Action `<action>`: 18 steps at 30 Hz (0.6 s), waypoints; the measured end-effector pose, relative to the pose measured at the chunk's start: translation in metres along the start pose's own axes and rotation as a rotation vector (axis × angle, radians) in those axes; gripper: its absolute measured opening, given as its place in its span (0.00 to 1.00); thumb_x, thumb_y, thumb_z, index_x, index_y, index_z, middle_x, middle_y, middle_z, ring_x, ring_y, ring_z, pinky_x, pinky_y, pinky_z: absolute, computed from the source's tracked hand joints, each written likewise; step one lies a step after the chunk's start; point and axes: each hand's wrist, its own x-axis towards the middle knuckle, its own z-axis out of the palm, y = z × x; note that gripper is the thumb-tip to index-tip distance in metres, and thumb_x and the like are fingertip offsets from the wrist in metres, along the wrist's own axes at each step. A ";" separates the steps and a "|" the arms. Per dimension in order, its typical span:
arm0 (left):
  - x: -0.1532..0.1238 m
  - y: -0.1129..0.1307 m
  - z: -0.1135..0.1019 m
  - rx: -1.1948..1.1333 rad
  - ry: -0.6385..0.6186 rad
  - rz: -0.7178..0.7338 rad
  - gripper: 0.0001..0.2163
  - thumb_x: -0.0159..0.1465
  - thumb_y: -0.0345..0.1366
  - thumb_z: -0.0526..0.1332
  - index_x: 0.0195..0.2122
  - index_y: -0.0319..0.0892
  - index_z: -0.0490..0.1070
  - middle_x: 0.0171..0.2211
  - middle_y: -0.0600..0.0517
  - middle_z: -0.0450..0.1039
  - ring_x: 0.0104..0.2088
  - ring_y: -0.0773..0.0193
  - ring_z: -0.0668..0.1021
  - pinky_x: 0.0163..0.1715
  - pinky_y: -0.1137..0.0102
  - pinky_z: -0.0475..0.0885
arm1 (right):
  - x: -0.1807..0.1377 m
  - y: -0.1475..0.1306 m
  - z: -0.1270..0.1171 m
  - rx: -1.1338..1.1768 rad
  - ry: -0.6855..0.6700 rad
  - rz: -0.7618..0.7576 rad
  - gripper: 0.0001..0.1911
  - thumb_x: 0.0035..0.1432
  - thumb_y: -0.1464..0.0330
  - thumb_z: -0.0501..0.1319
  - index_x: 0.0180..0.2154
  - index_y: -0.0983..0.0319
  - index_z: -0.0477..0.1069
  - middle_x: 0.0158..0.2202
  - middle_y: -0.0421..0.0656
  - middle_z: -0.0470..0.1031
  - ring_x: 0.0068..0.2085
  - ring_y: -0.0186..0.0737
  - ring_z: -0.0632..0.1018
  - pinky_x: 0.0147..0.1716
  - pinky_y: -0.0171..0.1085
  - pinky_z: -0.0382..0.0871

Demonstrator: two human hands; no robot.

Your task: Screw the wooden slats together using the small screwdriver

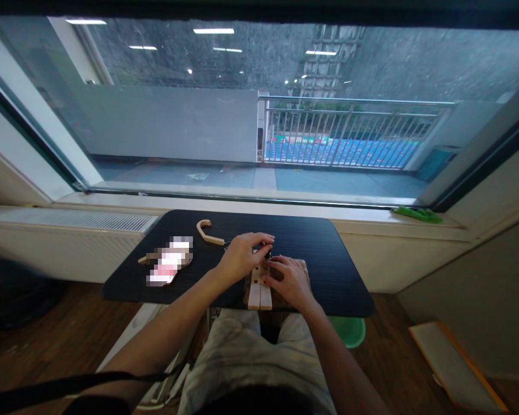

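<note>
- In the head view, two pale wooden strips (254, 297) lie side by side at the near edge of the black table (337, 276), long axis pointing away from the person, dark holes along the part between the hands.
- The left hand (244, 252) comes in from the left over their far end; its fingertips draw close together around a small dark piece (267, 252), but whether they pinch it I cannot tell.
- The right hand (292, 279) sits on the right side, its thumb and forefinger spread apart at the strips, nearer their middle; whether they grip is not clear.
- So the right hand is closer to the person's end, the left to the far end.
- A curved wooden hook (204, 231) lies beyond the left hand, to the left.
</note>
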 end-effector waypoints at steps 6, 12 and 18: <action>0.000 0.002 0.000 0.006 -0.018 0.003 0.08 0.62 0.27 0.62 0.40 0.42 0.77 0.44 0.48 0.82 0.45 0.59 0.82 0.50 0.62 0.76 | 0.000 -0.001 0.000 -0.016 0.013 -0.003 0.16 0.56 0.57 0.67 0.47 0.50 0.78 0.53 0.42 0.76 0.53 0.49 0.75 0.54 0.48 0.65; 0.000 0.003 0.000 -0.010 -0.020 0.007 0.07 0.61 0.26 0.61 0.38 0.42 0.76 0.44 0.48 0.82 0.45 0.59 0.83 0.49 0.62 0.77 | 0.000 0.001 0.002 -0.015 0.002 -0.001 0.17 0.56 0.56 0.67 0.48 0.49 0.78 0.53 0.41 0.76 0.54 0.49 0.74 0.54 0.47 0.64; 0.000 0.004 -0.001 -0.022 -0.026 0.007 0.07 0.61 0.26 0.61 0.38 0.42 0.75 0.44 0.48 0.82 0.44 0.59 0.83 0.48 0.63 0.77 | 0.000 0.000 0.002 -0.020 0.011 0.005 0.17 0.57 0.56 0.67 0.48 0.49 0.78 0.53 0.41 0.76 0.53 0.49 0.74 0.54 0.47 0.65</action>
